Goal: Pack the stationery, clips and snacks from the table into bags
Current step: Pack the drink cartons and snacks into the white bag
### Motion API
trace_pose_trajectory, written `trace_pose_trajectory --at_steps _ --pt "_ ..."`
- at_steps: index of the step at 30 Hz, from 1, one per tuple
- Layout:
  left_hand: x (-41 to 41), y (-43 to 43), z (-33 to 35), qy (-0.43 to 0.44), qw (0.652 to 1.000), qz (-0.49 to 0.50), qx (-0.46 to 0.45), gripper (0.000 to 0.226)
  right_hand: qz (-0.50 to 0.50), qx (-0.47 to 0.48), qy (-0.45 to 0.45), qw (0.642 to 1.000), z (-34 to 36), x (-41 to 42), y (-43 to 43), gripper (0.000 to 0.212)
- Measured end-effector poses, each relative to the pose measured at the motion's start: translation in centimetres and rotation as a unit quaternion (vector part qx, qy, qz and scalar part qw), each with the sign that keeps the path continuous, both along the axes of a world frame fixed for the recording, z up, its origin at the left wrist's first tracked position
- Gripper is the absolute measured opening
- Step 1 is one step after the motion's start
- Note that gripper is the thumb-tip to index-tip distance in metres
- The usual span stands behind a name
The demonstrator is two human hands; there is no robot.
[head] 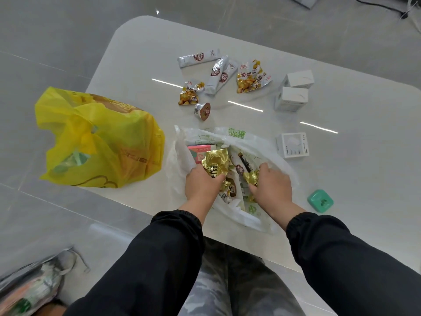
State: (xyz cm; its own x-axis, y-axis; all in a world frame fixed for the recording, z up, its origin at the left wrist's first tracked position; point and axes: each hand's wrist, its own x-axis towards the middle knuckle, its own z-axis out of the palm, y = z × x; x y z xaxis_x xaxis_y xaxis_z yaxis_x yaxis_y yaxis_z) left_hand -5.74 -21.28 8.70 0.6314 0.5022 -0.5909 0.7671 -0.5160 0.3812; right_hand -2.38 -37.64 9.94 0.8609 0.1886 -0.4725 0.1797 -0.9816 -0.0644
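A white plastic bag [257, 142] with green print lies open at the table's near edge, holding a pink box [200, 149] and silver packets. My left hand [201, 184] is inside it, shut on a crumpled gold foil packet [216, 164]. My right hand [271, 188] grips a smaller gold foil packet [251, 177] in the bag. Beyond the bag lie silver stick packets [214, 75], two chestnut snack pouches [251, 76], a small foil-lidded cup [202, 111] and three white boxes [292, 96]. A green case [320, 203] sits to the right.
A full yellow plastic bag [102, 140] stands at the table's left edge. The white table [364, 179] has a rounded far-left corner. On the floor at lower left lies a silvery bag [29, 286]. A black cable [382, 4] runs across the far floor.
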Motion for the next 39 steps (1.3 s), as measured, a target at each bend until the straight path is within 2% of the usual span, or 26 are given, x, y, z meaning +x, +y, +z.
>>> trace_pose_trajectory --at_steps 2,4,6,8,11,14,17,19,21,23,24,26,28,30,32,34,36,39 --pt "0.2 0.1 0.0 0.003 1.0 0.013 0.0 0.055 -0.003 0.036 -0.019 0.999 -0.1 0.3 0.8 0.042" --pt "0.4 0.3 0.1 -0.012 1.0 0.026 -0.013 0.06 -0.054 0.164 -0.02 0.985 -0.2 1.0 2.1 0.035" --pt "0.8 0.5 0.3 -0.045 0.999 0.015 -0.021 0.062 -0.157 0.306 0.056 0.937 0.4 2.1 3.7 0.029" --pt "1.0 0.8 0.9 -0.088 0.996 -0.015 -0.015 0.052 -0.248 0.389 0.159 0.873 1.4 3.4 5.0 0.024" --pt "1.1 1.2 2.0 -0.145 0.988 -0.059 -0.01 0.048 -0.308 0.418 0.236 0.821 2.7 5.0 5.8 0.023" --pt "1.2 1.7 2.4 -0.148 0.985 -0.089 -0.032 0.054 -0.334 0.429 0.25 0.801 3.0 5.7 6.1 0.013" --pt "1.0 2.6 2.5 -0.213 0.976 -0.032 -0.027 0.049 -0.324 0.404 0.22 0.827 2.5 6.2 6.2 0.014" --pt "1.1 3.7 2.6 -0.241 0.966 0.084 0.037 0.057 -0.298 0.37 0.192 0.859 2.1 6.5 6.1 0.016" --pt "1.9 4.7 2.8 -0.21 0.96 0.179 0.056 0.078 -0.266 0.342 0.176 0.884 2.0 6.6 6.0 0.015" --pt "3.1 5.4 2.4 -0.174 0.96 0.218 0.005 0.093 -0.232 0.327 0.173 0.9 1.9 6.6 6.2 0.015" --pt "3.6 5.7 2.2 -0.167 0.957 0.235 -0.037 0.087 -0.218 0.321 0.173 0.905 1.7 6.6 6.4 0.016" --pt "4.2 6.3 1.4 -0.146 0.948 0.254 -0.124 0.046 -0.189 0.309 0.171 0.917 1.6 6.4 6.9 0.02" --pt "3.8 7.0 0.8 -0.114 0.962 0.212 -0.126 0.006 -0.155 0.295 0.168 0.928 1.3 6.1 7.5 0.022" --pt "2.3 7.9 0.4 -0.097 0.968 0.194 -0.126 0.023 -0.104 0.267 0.158 0.945 1.0 5.7 8.1 0.023" --pt "0.6 9.1 0.3 -0.089 0.952 0.237 -0.173 0.031 -0.023 0.218 0.15 0.964 0.8 5.1 8.9 0.024" --pt "-0.8 10.6 0.3 -0.092 0.932 0.288 -0.2 0.036 0.051 0.167 0.144 0.974 0.7 4.4 9.8 0.013" --pt "-1.5 12.1 0.5 -0.086 0.929 0.306 -0.191 0.04 0.096 0.146 0.149 0.973 0.5 3.9 10.8 0.02" --pt "-2.1 13.2 0.9 -0.076 0.934 0.296 -0.187 0.043 0.106 0.174 0.22 0.954 -0.4 3.7 12.1 0.028"
